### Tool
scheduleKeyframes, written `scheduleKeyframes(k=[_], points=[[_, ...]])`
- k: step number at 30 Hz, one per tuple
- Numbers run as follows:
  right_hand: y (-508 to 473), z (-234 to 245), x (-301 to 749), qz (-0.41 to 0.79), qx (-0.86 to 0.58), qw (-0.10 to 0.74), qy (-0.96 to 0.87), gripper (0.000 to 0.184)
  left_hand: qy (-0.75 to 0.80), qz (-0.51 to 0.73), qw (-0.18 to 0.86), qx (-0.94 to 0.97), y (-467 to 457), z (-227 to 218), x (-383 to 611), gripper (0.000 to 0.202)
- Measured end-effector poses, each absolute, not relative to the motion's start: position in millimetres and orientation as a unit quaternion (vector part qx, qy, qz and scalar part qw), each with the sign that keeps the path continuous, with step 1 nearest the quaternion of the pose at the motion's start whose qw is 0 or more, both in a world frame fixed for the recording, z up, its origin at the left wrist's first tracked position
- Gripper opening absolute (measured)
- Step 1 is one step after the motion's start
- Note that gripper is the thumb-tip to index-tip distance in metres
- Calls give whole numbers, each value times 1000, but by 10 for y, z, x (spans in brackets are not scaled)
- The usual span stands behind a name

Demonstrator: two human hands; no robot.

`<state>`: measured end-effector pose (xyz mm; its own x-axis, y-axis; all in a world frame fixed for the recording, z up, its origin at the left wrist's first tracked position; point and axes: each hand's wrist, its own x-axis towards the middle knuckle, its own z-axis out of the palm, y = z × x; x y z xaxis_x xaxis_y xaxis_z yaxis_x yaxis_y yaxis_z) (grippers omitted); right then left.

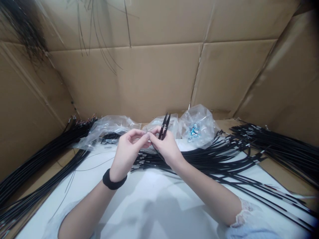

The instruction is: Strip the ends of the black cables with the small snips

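Observation:
My right hand (166, 147) is closed around black thread snips (164, 125), whose blades point up and away from me. My left hand (129, 147) pinches something small against the right hand's fingertips; I cannot make out what it is. A black band sits on my left wrist (114, 181). Just under and behind the hands lies a fan of black cables with pale ends (204, 159) on the white work surface (139, 199).
A long bundle of black cables (37, 166) runs along the left side, and another bundle (281, 146) lies at the right. Clear plastic bags (196, 127) (109, 131) lie behind the hands, one holding small blue parts. Cardboard walls (154, 76) enclose the space.

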<state>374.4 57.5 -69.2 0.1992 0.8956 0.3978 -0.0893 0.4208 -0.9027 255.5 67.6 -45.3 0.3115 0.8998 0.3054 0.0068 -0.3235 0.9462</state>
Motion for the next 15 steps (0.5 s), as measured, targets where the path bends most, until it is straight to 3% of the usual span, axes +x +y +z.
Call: scheduleKeyframes(k=[10,15], points=[[506,-726,3586,499,-261,731,-386,26,327,523,541,571,660,-555,2633,18],[558,-761,3623,437,-332,709,-442,26,340,547,481,595,703,-588,2649,20]])
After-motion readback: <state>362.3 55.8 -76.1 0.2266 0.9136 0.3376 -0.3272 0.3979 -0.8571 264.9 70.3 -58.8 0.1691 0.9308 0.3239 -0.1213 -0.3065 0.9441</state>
